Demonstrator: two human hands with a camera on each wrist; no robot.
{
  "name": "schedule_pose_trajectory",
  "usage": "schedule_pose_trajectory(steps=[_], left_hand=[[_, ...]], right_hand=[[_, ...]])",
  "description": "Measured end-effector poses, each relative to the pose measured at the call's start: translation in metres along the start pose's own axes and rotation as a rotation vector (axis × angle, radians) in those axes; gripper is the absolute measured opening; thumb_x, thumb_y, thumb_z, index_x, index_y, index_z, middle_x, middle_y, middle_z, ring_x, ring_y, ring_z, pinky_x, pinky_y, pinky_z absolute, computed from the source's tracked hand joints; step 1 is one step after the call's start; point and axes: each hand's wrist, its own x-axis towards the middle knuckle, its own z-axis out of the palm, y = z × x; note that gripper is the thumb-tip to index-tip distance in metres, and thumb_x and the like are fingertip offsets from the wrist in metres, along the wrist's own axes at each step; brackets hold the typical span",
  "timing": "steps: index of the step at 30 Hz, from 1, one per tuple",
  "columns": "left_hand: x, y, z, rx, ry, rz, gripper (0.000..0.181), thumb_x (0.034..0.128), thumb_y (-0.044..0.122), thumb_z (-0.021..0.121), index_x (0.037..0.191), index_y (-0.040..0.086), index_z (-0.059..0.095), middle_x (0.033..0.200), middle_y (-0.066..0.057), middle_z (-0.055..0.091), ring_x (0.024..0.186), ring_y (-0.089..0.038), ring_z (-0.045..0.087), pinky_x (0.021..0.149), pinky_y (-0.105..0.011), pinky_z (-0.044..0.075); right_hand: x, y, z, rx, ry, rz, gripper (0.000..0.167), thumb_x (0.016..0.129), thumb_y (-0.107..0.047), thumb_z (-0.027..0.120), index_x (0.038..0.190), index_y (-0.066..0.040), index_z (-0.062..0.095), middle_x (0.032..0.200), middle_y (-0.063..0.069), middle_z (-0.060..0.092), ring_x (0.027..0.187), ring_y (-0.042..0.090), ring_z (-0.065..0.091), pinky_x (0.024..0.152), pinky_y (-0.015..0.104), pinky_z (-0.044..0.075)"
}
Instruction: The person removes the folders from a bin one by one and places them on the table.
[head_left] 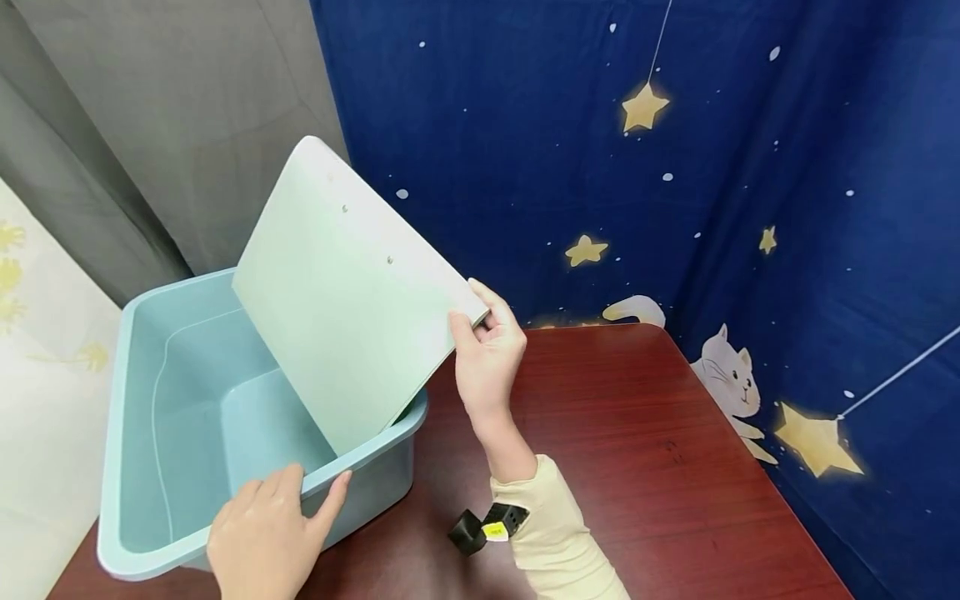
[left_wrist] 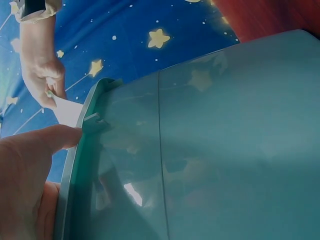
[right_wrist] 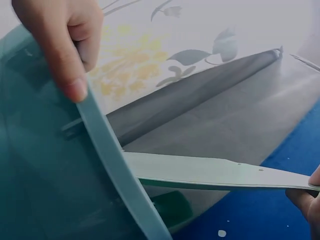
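from here: r hand (head_left: 489, 357) pinches pale green folder (head_left: 345, 308) at rh corner, thumb on face, fingers behind; rest of folder slants up-left over blue tub (head_left: 195, 358). l hand (head_left: 262, 529) grips tub's near rim, thumb outside. tub's on table (head_left: 600, 433).

No word, number or brand legible in any view. Yellow label (head_left: 495, 531) on black strap (head_left: 512, 518) at right wrist, between strap's body and black block (head_left: 468, 532); dark print on label, too small to read. Faint dark marks (head_left: 672, 452) on table (head_left: 600, 392), toward its right side; cannot tell whether writing. Strap also partly in left wrist view, top left corner, cut by frame edge; no lettering readable there.
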Motion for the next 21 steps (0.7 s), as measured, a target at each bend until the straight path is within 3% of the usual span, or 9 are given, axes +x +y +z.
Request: schedule_pose_trajectory(steps=[12, 18, 21], left_hand=[[0.003, 0.002, 0.000, -0.002, 0.054, 0.023, 0.059, 0.0866, 0.060, 0.031, 0.053, 0.012, 0.028, 0.049, 0.008, 0.014, 0.043, -0.011, 0.016, 0.042, -0.022, 0.010], [0.004, 0.003, 0.003, -0.048, 0.120, 0.015, 0.060, 0.0849, 0.060, 0.035, 0.053, 0.009, 0.034, 0.047, 0.008, 0.016, 0.042, -0.012, 0.016, 0.042, -0.023, 0.010], [0.003, 0.001, 0.003, -0.015, 0.078, 0.022, 0.061, 0.0860, 0.060, 0.032, 0.054, 0.009, 0.037, 0.047, 0.007, 0.018, 0.041, -0.013, 0.018, 0.042, -0.023, 0.011]], right_hand=[[0.017, -0.013, -0.013, 0.129, 0.086, -0.026, 0.039, 0.076, 0.018, 0.054, 0.114, 0.014, 0.053, 0.103, 0.027, 0.061, 0.079, 0.021, 0.065, 0.067, 0.032, 0.053], [0.023, -0.018, -0.021, 0.156, 0.126, -0.014, 0.039, 0.077, 0.018, 0.054, 0.115, 0.010, 0.054, 0.100, 0.024, 0.062, 0.075, 0.019, 0.065, 0.061, 0.032, 0.053], [0.026, -0.019, -0.024, 0.162, 0.144, -0.014, 0.040, 0.077, 0.018, 0.053, 0.115, 0.010, 0.053, 0.099, 0.022, 0.062, 0.075, 0.019, 0.065, 0.060, 0.031, 0.053]])
